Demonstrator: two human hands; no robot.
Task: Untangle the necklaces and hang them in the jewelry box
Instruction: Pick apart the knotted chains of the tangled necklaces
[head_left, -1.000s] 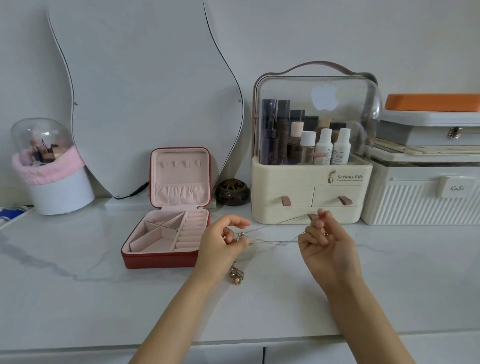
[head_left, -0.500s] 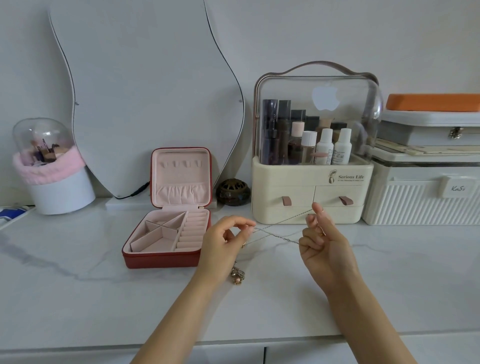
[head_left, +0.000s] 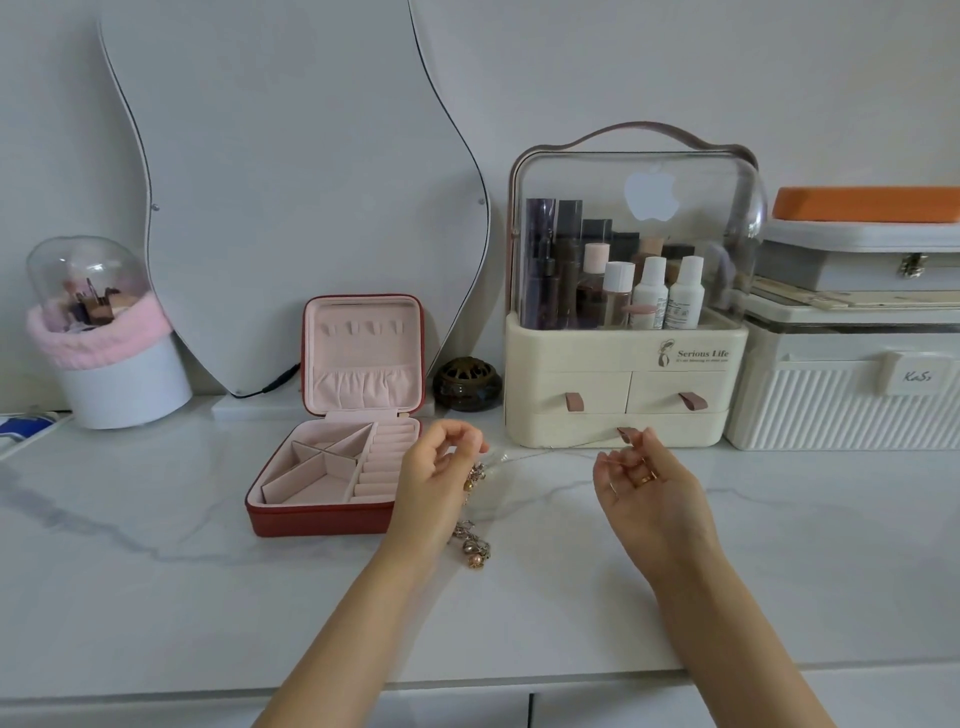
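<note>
Both hands, left (head_left: 441, 478) and right (head_left: 641, 480), pinched thin gold tangled necklaces (head_left: 472, 519) above the white marble counter (head_left: 156, 597); the open red, pink-lined jewelry box (head_left: 337, 467) held none, so hanging remained.

A white marble-veined countertop (head_left: 156, 597) meets a plain pale wall (head_left: 675, 62) in soft, even light.

light: soft, even, bright | shadows: faint | edges: wide-angle bowing | focus: sharp
</note>
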